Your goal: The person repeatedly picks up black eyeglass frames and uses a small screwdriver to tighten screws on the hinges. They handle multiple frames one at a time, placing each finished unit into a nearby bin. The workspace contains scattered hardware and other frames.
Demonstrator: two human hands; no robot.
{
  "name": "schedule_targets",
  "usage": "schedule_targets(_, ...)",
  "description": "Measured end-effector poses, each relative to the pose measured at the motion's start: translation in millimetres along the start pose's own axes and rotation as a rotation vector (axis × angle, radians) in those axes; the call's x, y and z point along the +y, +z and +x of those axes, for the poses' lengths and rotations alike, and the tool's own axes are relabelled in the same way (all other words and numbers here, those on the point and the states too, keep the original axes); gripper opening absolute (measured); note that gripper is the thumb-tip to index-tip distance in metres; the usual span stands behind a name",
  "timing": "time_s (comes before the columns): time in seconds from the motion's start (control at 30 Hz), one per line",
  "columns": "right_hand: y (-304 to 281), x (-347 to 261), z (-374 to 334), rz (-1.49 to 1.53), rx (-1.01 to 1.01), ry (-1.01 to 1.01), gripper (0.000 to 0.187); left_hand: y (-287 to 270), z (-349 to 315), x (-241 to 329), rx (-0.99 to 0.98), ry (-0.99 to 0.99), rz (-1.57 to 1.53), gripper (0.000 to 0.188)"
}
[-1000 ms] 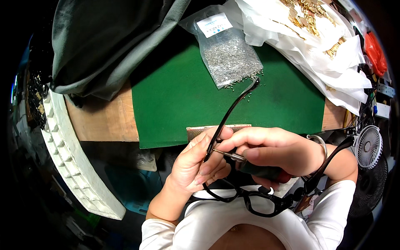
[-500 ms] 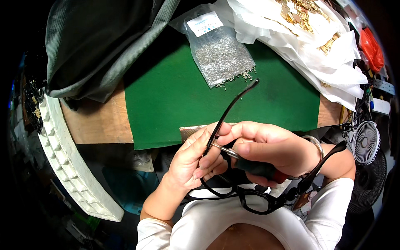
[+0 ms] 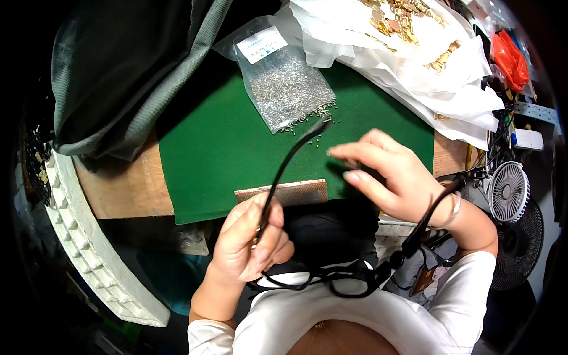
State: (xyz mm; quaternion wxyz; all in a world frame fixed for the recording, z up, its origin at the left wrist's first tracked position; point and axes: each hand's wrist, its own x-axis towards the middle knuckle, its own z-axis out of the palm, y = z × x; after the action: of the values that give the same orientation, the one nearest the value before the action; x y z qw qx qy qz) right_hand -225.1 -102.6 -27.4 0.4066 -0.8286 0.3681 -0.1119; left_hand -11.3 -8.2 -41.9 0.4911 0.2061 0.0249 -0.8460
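My left hand (image 3: 251, 236) is closed around a pair of black eyeglasses (image 3: 360, 289), gripping it where one temple meets the front. That temple rises from my fingers and curves over the green mat (image 3: 195, 154). The lens rims hang low before my white shirt, and the other temple slants up in front of my right wrist. Over the mat's near right, my right hand (image 3: 393, 174) has its index finger and thumb stretched apart, slightly blurred. A small dark bit shows between them; the palm is hidden. Past the temple tip lies a clear bag of tiny metal screws (image 3: 290, 92), some spilled at its mouth.
A textured strip (image 3: 302, 191) lies at the mat's near edge. White paper (image 3: 408, 65) with gold-coloured metal pieces covers the back right. Dark cloth (image 3: 130, 71) is heaped at the back left. Two fans, one a small white fan (image 3: 509, 189), stand beyond my right arm.
My right hand has left the hinge and moved up over the mat, its fingers spreading. The screwdriver it held no longer shows clearly. My left hand and the eyeglasses have shifted left and slightly down.
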Motion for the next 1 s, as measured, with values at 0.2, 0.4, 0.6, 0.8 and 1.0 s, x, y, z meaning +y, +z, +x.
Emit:
schedule_targets(0.2,21,4,2,-0.388,0.16,0.057,0.03,7,5,-11,0.072,0.166,-0.032,0.032)
schedule_targets(0.4,23,7,6,-0.446,0.138,0.011,0.032,-15,-7,-18,-0.072,0.205,-0.091,0.043)
schedule_targets(0.6,27,8,3,-0.67,0.076,-0.071,0.036,-6,5,-4,-0.013,0.083,-0.164,0.041)
schedule_targets(0.8,18,-6,9,-0.153,-0.035,-0.007,0.028,-14,7,-9,-0.042,0.036,-0.278,0.042)
schedule_targets(1.0,-2,-50,25,1.137,-0.594,0.556,0.023,-14,4,-13,-0.047,-0.02,-0.374,0.04)
